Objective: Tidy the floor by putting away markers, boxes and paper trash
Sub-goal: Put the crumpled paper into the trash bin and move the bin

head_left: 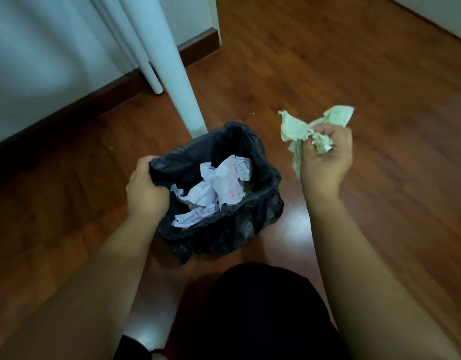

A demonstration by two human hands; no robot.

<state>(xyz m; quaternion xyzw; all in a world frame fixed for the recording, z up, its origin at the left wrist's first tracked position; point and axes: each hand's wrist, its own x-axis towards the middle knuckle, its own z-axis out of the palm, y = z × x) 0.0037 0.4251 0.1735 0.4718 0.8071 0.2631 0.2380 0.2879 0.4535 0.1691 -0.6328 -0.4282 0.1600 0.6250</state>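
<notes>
The crumpled pale-green paper [308,129] is bunched in the right hand [325,157], whose fingers [306,149] are curled tight round its middle; loose ends stick out above the knuckles and trail down past the thumb side. It is held in the air over the floor [380,74], to the right of the bin and clear of its rim, not yet above the opening.

Leftward from those fingers stands the small bin lined with a black bag [224,224]. Inside it lie crumpled white papers [211,188], one printed with small orange marks. The left hand [146,188] grips the bag's near-left edge, fingers folded over the plastic, seemingly holding the mouth open and steady.

Beyond the bin, a white table leg [172,74] comes down just behind the rim, with a thinner leg [146,61] farther back near the wall and skirting.

The step in hand looks like the paper-trash part of the tidying: one wad is picked up and about to be binned. The next move calls for carrying the right hand leftward until the fingers sit over the open mouth, then letting go so the wad falls onto the white papers, the trailing ends clearing the rim. No markers or boxes are in view here.
</notes>
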